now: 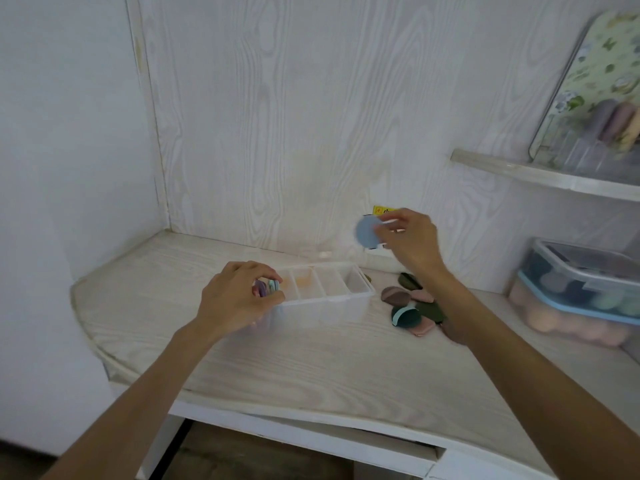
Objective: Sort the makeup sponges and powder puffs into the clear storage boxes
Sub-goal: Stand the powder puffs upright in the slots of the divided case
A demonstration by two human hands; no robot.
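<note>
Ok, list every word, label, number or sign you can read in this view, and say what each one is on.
Yellow sticker on the wall behind the right hand: it shows a small red warning symbol and dark characters, too blurred and partly hidden to read.
Clear storage box, blue-lidded boxes, floral-lidded case: no text visible.
Nothing else legible.

On the desk (242, 362), the left hand (239, 299) pinches several puffs (267, 287) over the left end of the clear divided box (325, 299), while the right hand (408, 242) holds up a blue round puff (367, 231) (loose puffs (412, 306) lie beside the box).
</note>
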